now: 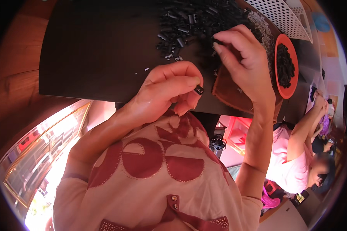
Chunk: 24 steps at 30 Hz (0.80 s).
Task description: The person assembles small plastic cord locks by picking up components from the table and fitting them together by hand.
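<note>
Heaped black parts (192, 19) suggest a workshop.

blk pc (199, 90), orange bowl (285, 92) (pale shirt (158, 161) w/ red shapes)

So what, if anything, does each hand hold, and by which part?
Left hand: a small black piece, by one end. Right hand: cannot be told.

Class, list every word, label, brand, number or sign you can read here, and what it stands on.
None can be read.
Black piece in the left hand: pale marks, too small to tell if lettering.
Shirt: large dark-red shapes, no wording I can make out.
</note>
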Tool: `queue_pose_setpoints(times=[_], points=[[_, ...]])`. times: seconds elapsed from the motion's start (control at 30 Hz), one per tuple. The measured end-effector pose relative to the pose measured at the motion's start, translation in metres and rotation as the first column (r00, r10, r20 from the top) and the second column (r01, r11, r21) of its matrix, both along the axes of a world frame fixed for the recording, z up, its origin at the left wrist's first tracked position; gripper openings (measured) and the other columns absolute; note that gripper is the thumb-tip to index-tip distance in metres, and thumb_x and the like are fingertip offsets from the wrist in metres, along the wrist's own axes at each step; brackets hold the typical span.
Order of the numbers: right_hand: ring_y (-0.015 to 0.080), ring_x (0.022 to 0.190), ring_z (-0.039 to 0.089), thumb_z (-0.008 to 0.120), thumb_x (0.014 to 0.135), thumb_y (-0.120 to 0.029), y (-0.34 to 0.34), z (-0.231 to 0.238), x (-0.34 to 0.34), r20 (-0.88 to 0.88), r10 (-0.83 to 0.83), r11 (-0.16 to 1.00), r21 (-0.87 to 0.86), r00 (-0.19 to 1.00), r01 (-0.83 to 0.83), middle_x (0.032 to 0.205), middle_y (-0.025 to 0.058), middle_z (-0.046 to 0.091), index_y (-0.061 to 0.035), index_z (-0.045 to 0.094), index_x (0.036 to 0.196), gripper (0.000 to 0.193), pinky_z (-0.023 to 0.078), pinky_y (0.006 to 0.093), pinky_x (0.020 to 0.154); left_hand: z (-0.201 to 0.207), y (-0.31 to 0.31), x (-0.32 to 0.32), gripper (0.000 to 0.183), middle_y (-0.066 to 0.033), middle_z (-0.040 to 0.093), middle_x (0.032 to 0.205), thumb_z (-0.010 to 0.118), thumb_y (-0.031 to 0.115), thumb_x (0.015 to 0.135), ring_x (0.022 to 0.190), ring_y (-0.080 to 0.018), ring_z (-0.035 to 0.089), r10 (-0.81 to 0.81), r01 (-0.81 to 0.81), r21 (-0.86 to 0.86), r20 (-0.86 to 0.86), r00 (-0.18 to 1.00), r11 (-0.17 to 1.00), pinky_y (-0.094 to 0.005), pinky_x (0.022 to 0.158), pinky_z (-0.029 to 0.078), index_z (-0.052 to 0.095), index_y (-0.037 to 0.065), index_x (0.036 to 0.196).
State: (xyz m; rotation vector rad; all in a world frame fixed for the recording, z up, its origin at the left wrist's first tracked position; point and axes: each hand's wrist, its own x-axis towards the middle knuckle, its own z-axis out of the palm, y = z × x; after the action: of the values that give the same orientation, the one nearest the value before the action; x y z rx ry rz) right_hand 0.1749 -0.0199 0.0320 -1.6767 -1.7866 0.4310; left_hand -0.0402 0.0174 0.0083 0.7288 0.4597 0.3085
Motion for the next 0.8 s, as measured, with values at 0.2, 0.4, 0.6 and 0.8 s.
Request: queue_pose_setpoints(times=[0.2, 0.4, 0.6, 0.8], points=[[0.0296, 0.073, 0.061, 0.064, 0.080, -0.007, 0.013, -0.005, -0.004, 0.306, -0.080, 0.993, 0.109, 0.948, 0.049, 0.086, 0.0070, 0.055, -0.0096, 0.062, 0.093, 0.013, 0.049, 0.0376, 0.061, -0.002, 0.000, -0.003, 0.019, -0.0089, 0.057, 0.070, 0.050, 0.017, 0.092, 0.053, -0.0115, 0.049, -0.028, 0.027, 0.008, 0.009, 1.000, 1.000, -0.0237, 0.049, 0.039, 0.056, -0.001, 0.089], [0.0282, 0.071, 0.061, 0.062, 0.079, -0.007, 0.018, -0.005, -0.029, 0.386, 0.065, 0.985, 0.121, 0.920, -0.121, 0.084, 0.0071, 0.052, -0.0075, 0.058, 0.084, 0.007, 0.048, 0.0385, 0.058, -0.003, 0.001, -0.004, 0.019, -0.0077, 0.056, 0.069, 0.051, 0.017, 0.092, 0.053, -0.0109, 0.049, -0.007, 0.007, -0.013, 0.005, 1.000, 1.000, -0.0237, 0.049, 0.039, 0.056, -0.001, 0.089], [0.0277, 0.071, 0.062, 0.060, 0.072, -0.005, 0.023, -0.001, -0.040, 0.538, 0.174, 0.982, -0.027, 0.825, -0.189, 0.082, 0.0091, 0.052, -0.0035, 0.055, 0.076, 0.007, 0.049, 0.0394, 0.057, -0.005, 0.001, -0.005, 0.019, -0.0077, 0.056, 0.069, 0.050, 0.018, 0.092, 0.052, -0.0109, 0.048, 0.005, -0.005, -0.003, 0.025, 1.000, 1.000, -0.0236, 0.049, 0.039, 0.056, 0.000, 0.089], [0.0207, 0.066, 0.057, 0.061, 0.080, 0.001, 0.024, 0.003, -0.033, 0.336, 0.166, 0.982, 0.028, 0.927, -0.186, 0.081, 0.0034, 0.055, -0.0038, 0.055, 0.088, 0.011, 0.046, 0.0299, 0.057, -0.002, 0.001, -0.003, 0.019, -0.0079, 0.056, 0.069, 0.050, 0.019, 0.092, 0.051, -0.0112, 0.047, 0.023, -0.022, -0.030, 0.011, 1.000, 0.999, -0.0238, 0.048, 0.037, 0.055, 0.000, 0.089]])
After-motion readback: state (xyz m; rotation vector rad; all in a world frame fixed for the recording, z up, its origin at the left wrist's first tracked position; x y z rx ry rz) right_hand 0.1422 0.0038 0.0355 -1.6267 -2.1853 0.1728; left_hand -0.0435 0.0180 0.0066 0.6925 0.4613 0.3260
